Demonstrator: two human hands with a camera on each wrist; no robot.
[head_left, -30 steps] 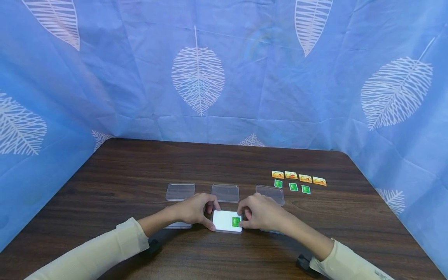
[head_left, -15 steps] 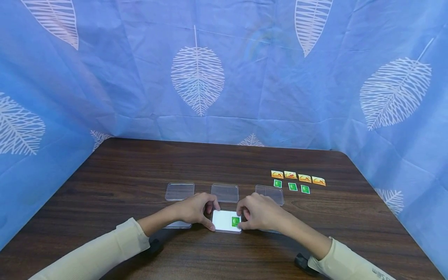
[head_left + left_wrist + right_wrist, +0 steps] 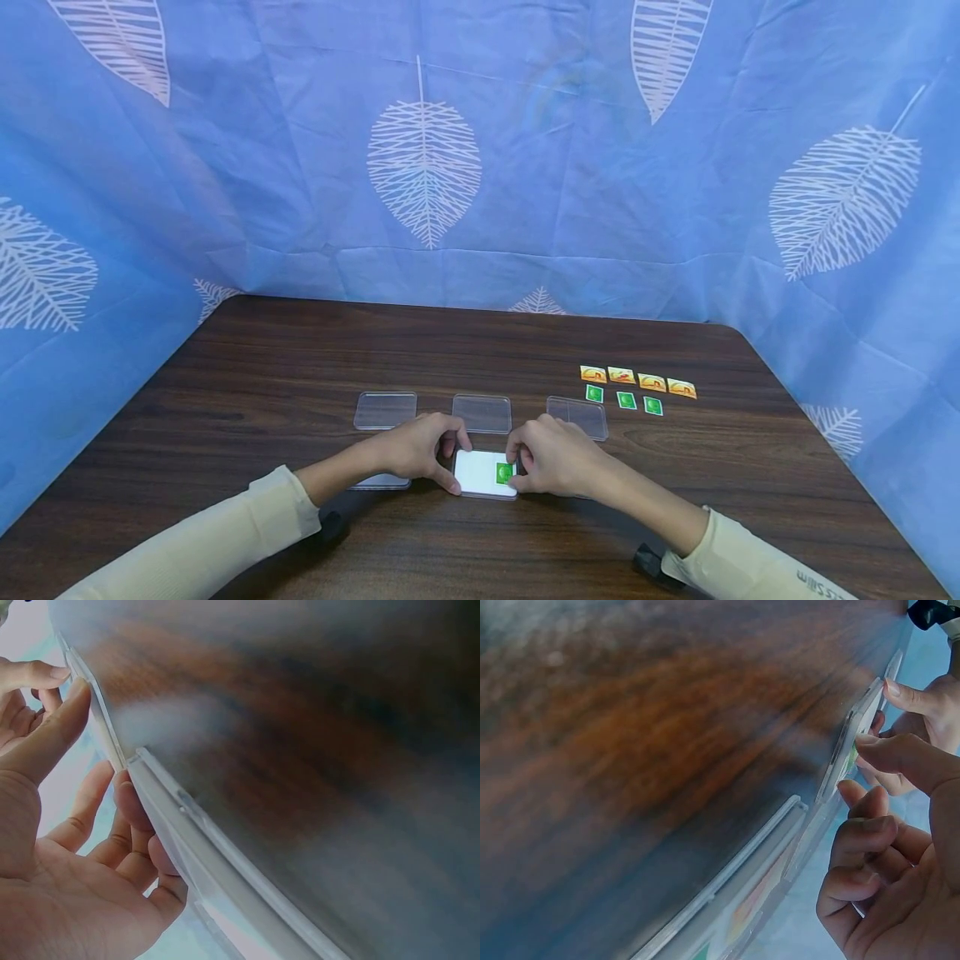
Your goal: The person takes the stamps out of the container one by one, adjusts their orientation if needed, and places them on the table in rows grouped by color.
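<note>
A flat, clear plastic case [image 3: 486,497] with a white card surface [image 3: 474,473] lies near the table's front middle. My left hand [image 3: 416,450] holds its left side, thumb at the near corner and fingers at the far one. On the right end of the white surface is a small green picture card [image 3: 504,473]. My right hand [image 3: 562,457] has thumb and index finger at that card's edge. In the right wrist view, the right thumb [image 3: 874,742] lies on the green patch, its other fingers curled. The left wrist view shows the left thumb [image 3: 60,727] on the case's edge.
Several green cards [image 3: 626,400] and orange picture cards [image 3: 622,375] lie in rows at the back right. Clear cases [image 3: 386,411], [image 3: 482,413], [image 3: 577,415] lie behind the hands. Another white-filled case [image 3: 382,482] is partly under the left wrist. A blue leaf-patterned curtain [image 3: 480,275] surrounds the table.
The green card under my right fingers has shifted very slightly toward the far edge. My left hand and the case stay in place.
</note>
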